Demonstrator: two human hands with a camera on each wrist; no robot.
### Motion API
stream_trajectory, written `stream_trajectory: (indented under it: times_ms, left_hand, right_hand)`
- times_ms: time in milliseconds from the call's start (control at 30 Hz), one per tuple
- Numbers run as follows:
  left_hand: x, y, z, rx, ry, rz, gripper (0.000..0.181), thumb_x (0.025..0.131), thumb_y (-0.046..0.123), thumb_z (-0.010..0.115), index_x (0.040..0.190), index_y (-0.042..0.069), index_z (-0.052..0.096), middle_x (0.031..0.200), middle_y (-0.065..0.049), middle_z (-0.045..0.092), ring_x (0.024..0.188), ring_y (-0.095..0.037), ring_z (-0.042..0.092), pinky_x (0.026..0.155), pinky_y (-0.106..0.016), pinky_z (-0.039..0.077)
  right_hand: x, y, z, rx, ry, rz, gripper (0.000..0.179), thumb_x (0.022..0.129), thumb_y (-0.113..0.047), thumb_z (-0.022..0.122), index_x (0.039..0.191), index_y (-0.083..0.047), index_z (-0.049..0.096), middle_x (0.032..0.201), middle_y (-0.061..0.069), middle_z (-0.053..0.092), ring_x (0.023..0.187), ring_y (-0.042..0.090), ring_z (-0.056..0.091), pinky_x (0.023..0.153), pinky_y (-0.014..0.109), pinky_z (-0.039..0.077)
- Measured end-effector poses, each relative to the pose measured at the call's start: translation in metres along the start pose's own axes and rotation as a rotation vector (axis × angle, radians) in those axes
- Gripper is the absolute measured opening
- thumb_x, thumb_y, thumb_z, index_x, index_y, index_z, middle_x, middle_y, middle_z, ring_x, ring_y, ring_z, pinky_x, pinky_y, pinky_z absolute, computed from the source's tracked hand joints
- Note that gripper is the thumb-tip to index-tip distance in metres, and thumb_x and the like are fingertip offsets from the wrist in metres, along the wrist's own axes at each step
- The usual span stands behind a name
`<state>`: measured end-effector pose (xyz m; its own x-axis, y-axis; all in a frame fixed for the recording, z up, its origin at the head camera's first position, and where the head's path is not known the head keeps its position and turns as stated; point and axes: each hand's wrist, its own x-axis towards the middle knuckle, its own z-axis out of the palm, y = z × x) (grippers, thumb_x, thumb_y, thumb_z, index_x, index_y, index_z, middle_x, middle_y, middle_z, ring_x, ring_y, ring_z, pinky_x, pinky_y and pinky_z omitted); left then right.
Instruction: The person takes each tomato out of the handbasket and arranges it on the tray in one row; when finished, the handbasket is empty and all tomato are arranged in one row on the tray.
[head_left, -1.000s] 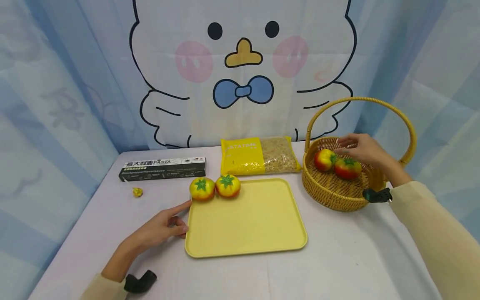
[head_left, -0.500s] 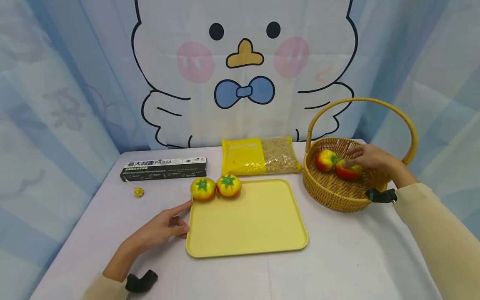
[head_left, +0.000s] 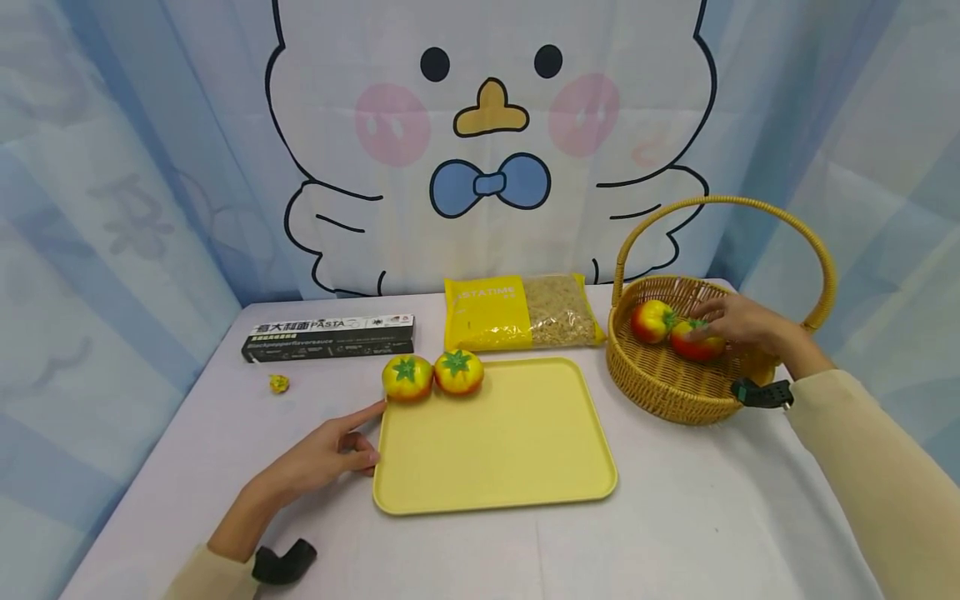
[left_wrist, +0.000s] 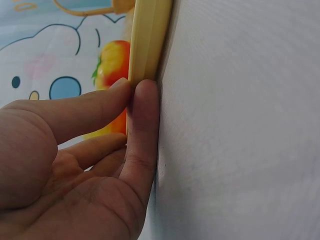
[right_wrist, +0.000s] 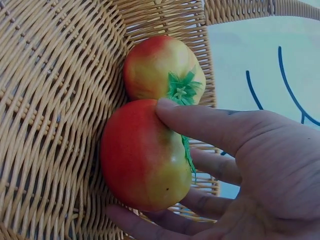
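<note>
My left hand (head_left: 322, 458) is at the left edge of a yellow tray (head_left: 495, 450), index fingertip by its far corner. In the left wrist view, the thumb and a finger (left_wrist: 142, 125) pinch the tray's rim (left_wrist: 147, 40). Inside a wicker basket (head_left: 660, 400), my right hand (head_left: 742, 321) grips a red-and-yellow toy tomato (right_wrist: 145, 160). The thumb lies across its top and the other fingers curl round its far side. Another toy tomato (right_wrist: 155, 65) rests against it in the basket. Two more toy tomatoes (head_left: 407, 379) sit together at the tray's far left corner.
A yellow bag of pasta (head_left: 491, 312) lies behind the tray. To its left is a black-and-white pasta box (head_left: 330, 340), with a small crumpled yellow piece (head_left: 279, 383) in front. The basket's tall handle (head_left: 723, 200) arches over the right hand.
My right hand has lowered from above the basket's tomatoes onto the right one and taken hold of it. The left hand stays at the tray's edge.
</note>
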<state>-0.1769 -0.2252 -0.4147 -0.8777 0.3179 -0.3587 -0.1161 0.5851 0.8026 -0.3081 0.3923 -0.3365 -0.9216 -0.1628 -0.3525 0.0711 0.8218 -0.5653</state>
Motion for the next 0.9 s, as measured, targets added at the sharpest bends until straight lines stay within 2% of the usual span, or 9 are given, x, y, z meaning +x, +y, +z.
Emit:
stream_trajectory:
  times_ms: [67,233,500,900]
  left_hand:
    - [0.0002,-0.0004,0.0001,-0.002,0.001,-0.001,0.082,0.101,0.014,0.072,0.169,0.013,0.026,0.1,-0.009,0.067,0.088,-0.019,0.063,0.086,-0.035,0.046]
    - [-0.0003,0.0008,0.0002,-0.004,-0.001,0.003,0.082,0.101,0.014,0.072,0.169,0.012,0.026,0.1,-0.009,0.067,0.088,-0.019,0.063,0.087,-0.034,0.046]
    - [0.0001,0.0007,0.0002,-0.008,0.002,-0.003,0.083,0.1,0.014,0.073,0.169,0.013,0.027,0.1,-0.009,0.067,0.088,-0.019,0.063,0.084,-0.034,0.046]
    - [0.0008,-0.0006,0.0003,-0.005,-0.001,-0.002,0.082,0.101,0.013,0.072,0.169,0.012,0.027,0.099,-0.009,0.068,0.087,-0.019,0.065,0.085,-0.035,0.046]
  right_hand:
    - [0.0003,0.0007,0.0007,0.011,-0.007,0.01,0.076,0.103,-0.033,0.069,0.157,0.009,0.036,0.159,0.04,0.022,0.134,0.049,0.046,0.102,0.053,0.058]
    - [-0.0001,0.0005,0.0024,0.01,-0.007,0.015,0.078,0.102,-0.036,0.07,0.156,0.009,0.037,0.16,0.04,0.019,0.133,0.048,0.046,0.101,0.052,0.059]
    - [-0.0001,0.0014,0.0033,-0.023,0.014,0.002,0.078,0.101,-0.039,0.072,0.154,0.01,0.041,0.152,0.04,0.032,0.126,0.044,0.052,0.095,0.047,0.062]
    - [0.0003,0.0015,0.0032,-0.081,0.038,-0.014,0.078,0.101,-0.036,0.073,0.153,0.012,0.041,0.148,0.042,0.041,0.123,0.044,0.057,0.097,0.049,0.06]
